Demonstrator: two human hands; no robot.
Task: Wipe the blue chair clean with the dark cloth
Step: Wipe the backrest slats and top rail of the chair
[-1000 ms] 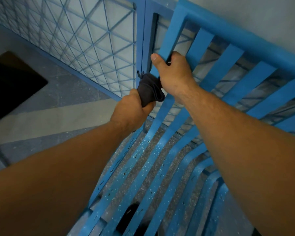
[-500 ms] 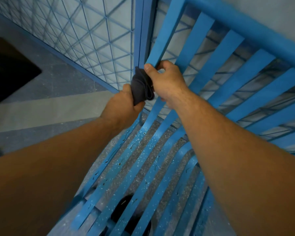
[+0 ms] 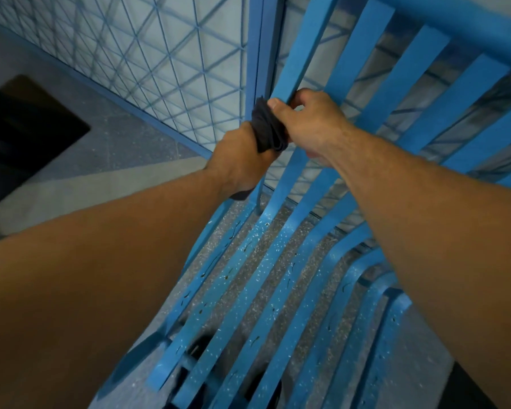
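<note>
The dark cloth is bunched into a thick twist and stretched between both hands, against the left edge of the outermost back slat of the blue chair. The left hand is clenched round its lower end, with a dark scrap showing under the wrist. The right hand holds the upper end, thumb pressed on the fabric and fingers curled behind the slat. Whether the cloth passes round the back of the slat I cannot tell.

Judging from this, 1 slat of the backrest is being worked while the seat slats carry pale flecks and dark streaks, so most of the wiping looks undone.

The risks lie in the grip and the gap. A cloth wrung this tight meets the paint along a narrow line only and may skip dirt. The slat stands just beside the blue post of the mesh panel, so knuckles could jam there. A hard pull could also shift the chair.
</note>
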